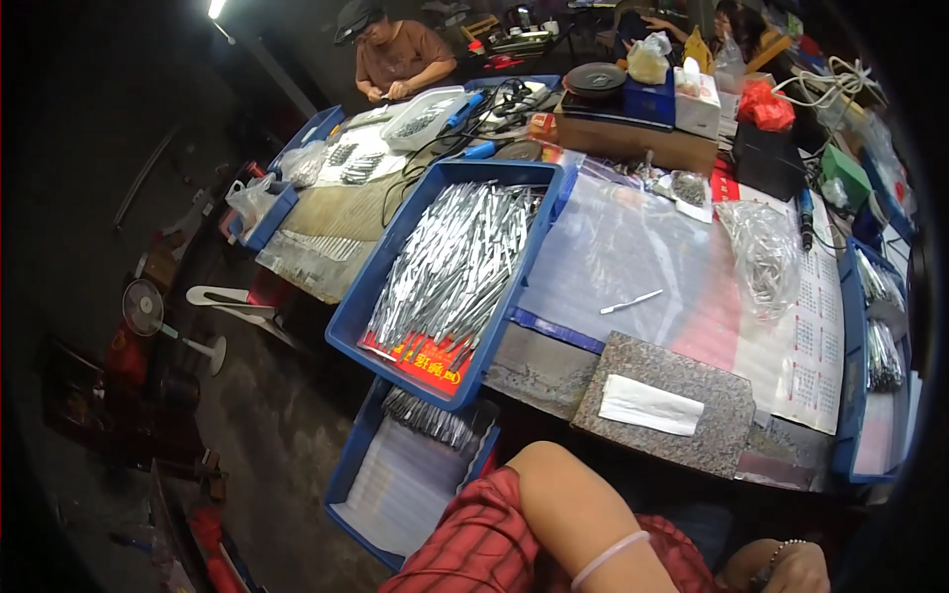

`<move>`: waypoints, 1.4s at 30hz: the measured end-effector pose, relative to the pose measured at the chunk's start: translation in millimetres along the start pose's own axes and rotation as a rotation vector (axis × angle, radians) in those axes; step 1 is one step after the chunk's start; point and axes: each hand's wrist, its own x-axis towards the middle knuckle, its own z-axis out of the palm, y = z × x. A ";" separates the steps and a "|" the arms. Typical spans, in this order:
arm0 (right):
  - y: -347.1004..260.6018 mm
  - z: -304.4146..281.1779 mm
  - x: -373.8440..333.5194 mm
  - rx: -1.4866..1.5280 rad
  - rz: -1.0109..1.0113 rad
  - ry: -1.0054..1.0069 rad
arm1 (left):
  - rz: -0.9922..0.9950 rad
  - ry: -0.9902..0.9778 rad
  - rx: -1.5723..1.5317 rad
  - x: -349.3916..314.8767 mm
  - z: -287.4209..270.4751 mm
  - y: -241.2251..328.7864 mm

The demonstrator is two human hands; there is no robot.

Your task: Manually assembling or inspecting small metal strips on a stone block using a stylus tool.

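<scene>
Yellow characters (407, 353) on red paper (431, 365) partly under slender metal pieces (450, 247).

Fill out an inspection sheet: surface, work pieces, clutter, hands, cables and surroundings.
Surface: table, partly under plastic sheeting; speckled slab bearing a folded white sheet.
Work pieces: one slim piece lying on the sheeting; more pieces heaped in a blue tray.
Clutter: red bag, crumpled clear bag.
Hands: left hand out of view; right hand cut off at the lower edge, grip unclear.
Cables: black cables near the white tub; white cable looped at far right.
Surroundings: co-worker across the table; fan at left.
</scene>
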 end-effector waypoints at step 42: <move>-55.5 37.0 -109.2 -0.073 0.564 0.611 | -0.063 -0.354 -0.065 52.8 13.6 -26.0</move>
